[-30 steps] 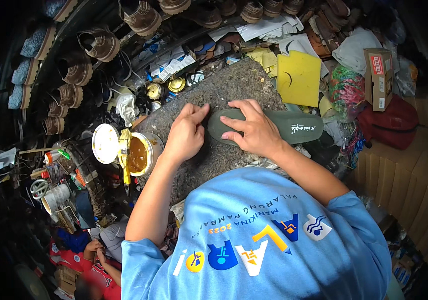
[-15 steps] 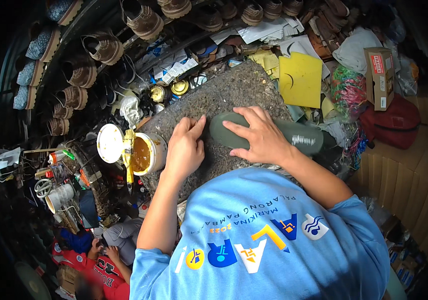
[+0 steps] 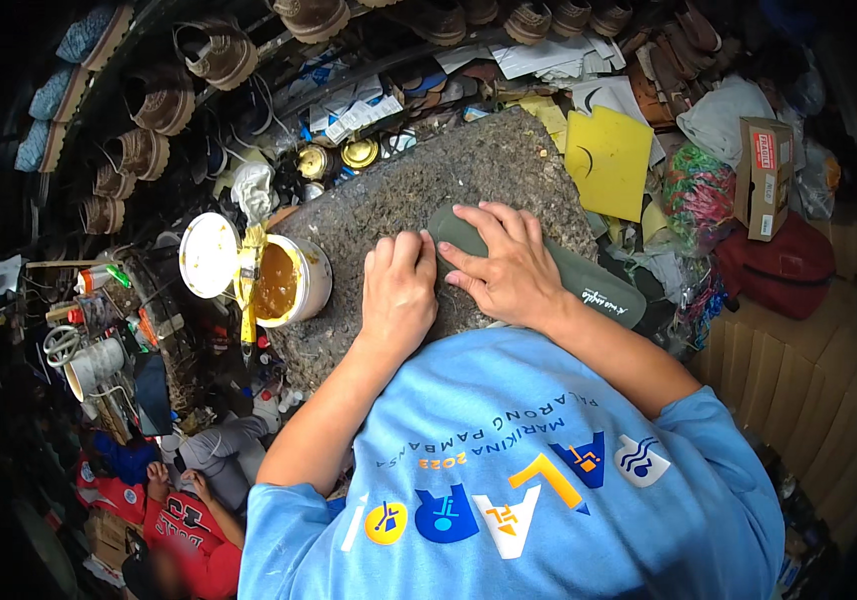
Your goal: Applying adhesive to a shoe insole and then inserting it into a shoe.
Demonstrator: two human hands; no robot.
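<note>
A dark green shoe insole [image 3: 594,278] with pale script near its heel lies slantwise on a rough, dirty work block [image 3: 509,150]. My right hand [image 3: 511,262] rests flat on its rounded left half, with the fingers spread. At the insole's left end is my left hand [image 3: 399,292], its fingers curled and its fingertips against the edge. Whatever those fingers may pinch is hidden. To the left of my left hand stands a white tub [image 3: 317,285] of amber glue, with a yellow-handled brush [image 3: 249,290] across its rim and the round white lid [image 3: 207,255] beside it.
Yellow sheets [image 3: 609,160] and a bundle of coloured cords [image 3: 699,190] lie beyond the block at right, near a cardboard box [image 3: 764,175] and a red bag [image 3: 779,265]. Brown shoes [image 3: 214,55] line racks at upper left. A person in red [image 3: 189,530] sits at lower left.
My left hand has moved right to the insole's end, its fingers curling closer together. The insole and my right hand have shifted slightly, the insole now slanting more. The view has moved a little.
</note>
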